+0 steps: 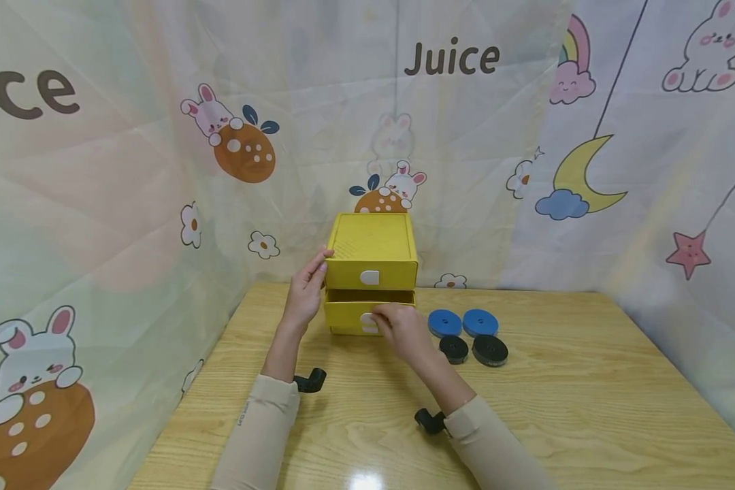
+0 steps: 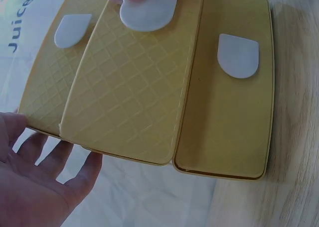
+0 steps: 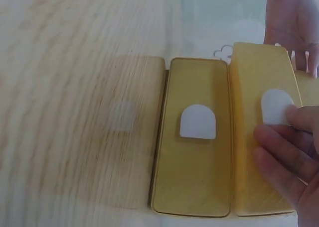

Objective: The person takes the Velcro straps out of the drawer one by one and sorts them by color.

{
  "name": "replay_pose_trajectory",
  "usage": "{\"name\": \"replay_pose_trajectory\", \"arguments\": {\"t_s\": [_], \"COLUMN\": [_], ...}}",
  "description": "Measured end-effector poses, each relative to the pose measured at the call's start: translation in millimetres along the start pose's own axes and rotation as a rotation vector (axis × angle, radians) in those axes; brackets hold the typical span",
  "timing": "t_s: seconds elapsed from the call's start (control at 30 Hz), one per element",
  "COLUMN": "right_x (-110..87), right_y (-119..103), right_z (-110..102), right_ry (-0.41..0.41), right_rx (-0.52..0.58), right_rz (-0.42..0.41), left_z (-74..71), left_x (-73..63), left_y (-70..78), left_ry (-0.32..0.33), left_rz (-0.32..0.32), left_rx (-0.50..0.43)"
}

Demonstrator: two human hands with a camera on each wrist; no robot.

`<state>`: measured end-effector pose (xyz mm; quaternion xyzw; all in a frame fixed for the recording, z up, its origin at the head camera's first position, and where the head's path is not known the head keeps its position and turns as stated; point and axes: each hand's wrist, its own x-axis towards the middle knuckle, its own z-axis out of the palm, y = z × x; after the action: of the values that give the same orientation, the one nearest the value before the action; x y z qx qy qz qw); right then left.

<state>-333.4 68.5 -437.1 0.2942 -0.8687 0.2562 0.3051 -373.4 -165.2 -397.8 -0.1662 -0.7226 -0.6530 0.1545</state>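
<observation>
A yellow drawer cabinet (image 1: pixel 373 238) stands on the table, each drawer front bearing a white tab handle. Its middle drawer (image 2: pixel 134 82) is pulled partly out, jutting past the top drawer (image 1: pixel 343 274) and the bottom drawer (image 3: pixel 194 172). Thumb and fingers of my right hand (image 1: pixel 402 330) pinch the middle drawer's white handle (image 3: pixel 275 105). My left hand (image 1: pixel 304 292) rests against the cabinet's left side near its upper front corner, its fingers extended along that side. A dark opening shows above the pulled drawer's front; its contents are hidden.
To the right of the cabinet lie two blue rolls (image 1: pixel 445 323) of flat strap, with two black rolls (image 1: pixel 490 350) in front of them. Behind the wooden table (image 1: pixel 557 408) hangs a printed curtain (image 1: pixel 318 88). Black wrist mounts (image 1: pixel 430 422) jut from both sleeves.
</observation>
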Motion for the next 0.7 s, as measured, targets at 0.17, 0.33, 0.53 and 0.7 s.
{"name": "replay_pose_trajectory", "arguments": {"t_s": [0.17, 0.33, 0.53, 0.7], "right_x": [5.1, 9.0, 14.0, 17.4], "right_y": [5.0, 11.2, 19.3, 21.4], "right_z": [5.7, 11.6, 16.4, 16.8], "right_ry": [0.014, 0.023, 0.010, -0.001], "right_rx": [0.025, 0.047, 0.089, 0.083], "right_rz": [0.040, 0.089, 0.119, 0.126], "left_z": [0.1, 0.6, 0.9, 1.0], "left_x": [-1.0, -0.4, -1.1, -1.0], "left_y": [0.7, -0.8, 0.2, 0.7], "left_ry": [-0.005, 0.003, 0.005, 0.003], "left_rz": [0.000, -0.003, -0.007, -0.007], "left_rx": [-0.002, -0.002, -0.001, -0.002]}}
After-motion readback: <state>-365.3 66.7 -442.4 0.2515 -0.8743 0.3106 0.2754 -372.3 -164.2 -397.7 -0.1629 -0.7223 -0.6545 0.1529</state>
